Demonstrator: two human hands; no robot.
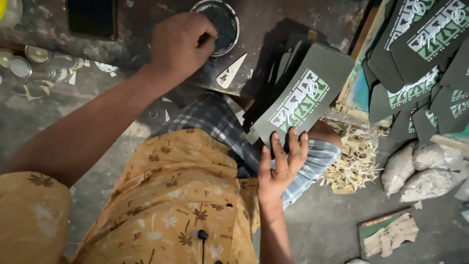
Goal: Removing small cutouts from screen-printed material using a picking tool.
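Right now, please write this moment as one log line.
left hand: at paint tin | right hand: holds printed dark sheet | printed stack: right

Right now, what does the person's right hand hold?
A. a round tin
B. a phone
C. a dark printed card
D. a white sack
C: the right hand grips the lower end of a dark printed card, while the left hand reaches toward the round tin.

**Printed dark piece held over the lap**

A long dark-green piece [305, 98] with rounded corners is tilting up to the right, printed face up with a white-and-green design. Its lower end is resting on fingertips, and it is fronting a fanned stack of matching pieces [281, 68].
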